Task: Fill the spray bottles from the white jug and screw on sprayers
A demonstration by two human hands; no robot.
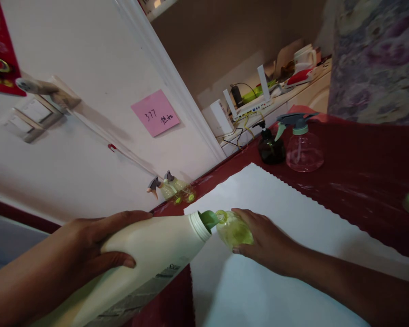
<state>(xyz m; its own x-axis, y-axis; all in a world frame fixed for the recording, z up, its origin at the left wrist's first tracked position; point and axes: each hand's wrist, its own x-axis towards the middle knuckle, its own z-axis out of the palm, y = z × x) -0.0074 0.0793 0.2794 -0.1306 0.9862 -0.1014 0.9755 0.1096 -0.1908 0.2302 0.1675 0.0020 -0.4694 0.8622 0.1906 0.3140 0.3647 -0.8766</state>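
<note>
My left hand [102, 245] is wrapped round a large pale cream bottle [160, 247], tilted with its uncapped mouth to the right. A green pouring spout [209, 219] sticks out of that mouth. Right at the spout's tip is the open neck of a small clear bottle [235, 229], which looks yellow-green inside. My right hand [259, 234] grips this small bottle from its right side, tilting it toward the spout. Whether liquid is flowing between the two I cannot make out.
White paper [276, 281] lies on a dark red tablecloth [368, 154]. Behind it stand a dark pump bottle [271, 147] and a pink spray bottle [305, 152]. Yellowish spray bottles [177, 190] are against the wall. A white router [252, 109] sits on the back ledge.
</note>
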